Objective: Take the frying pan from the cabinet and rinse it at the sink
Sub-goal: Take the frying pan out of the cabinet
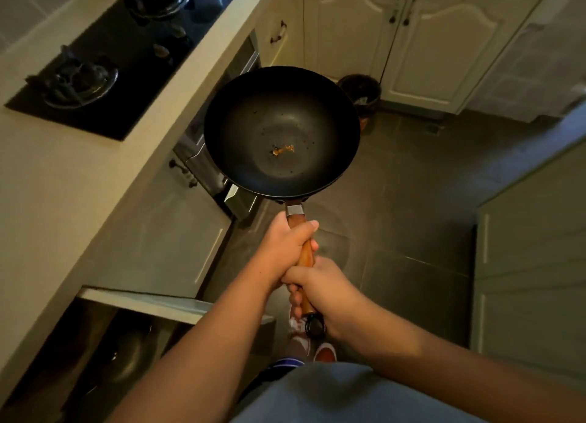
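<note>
A black frying pan (281, 131) with a wooden handle (306, 254) hangs level over the floor in the middle of the view. An orange food scrap lies in its bowl. My left hand (285, 248) grips the handle close to the pan. My right hand (323, 292) grips the handle's lower end, near the black hanging loop. The cabinet (104, 353) at the lower left stands open, its door (149, 302) swung out, with a metal pot dimly visible inside. No sink is in view.
A black gas hob (120, 48) with two burners sits in the pale counter (63, 184) on the left. A steel oven front (203, 156) lies under the pan's left edge. A dark waste bin (361, 92) stands by the far white cabinets (421, 39). Grey floor tiles (412, 200) spread rightward.
</note>
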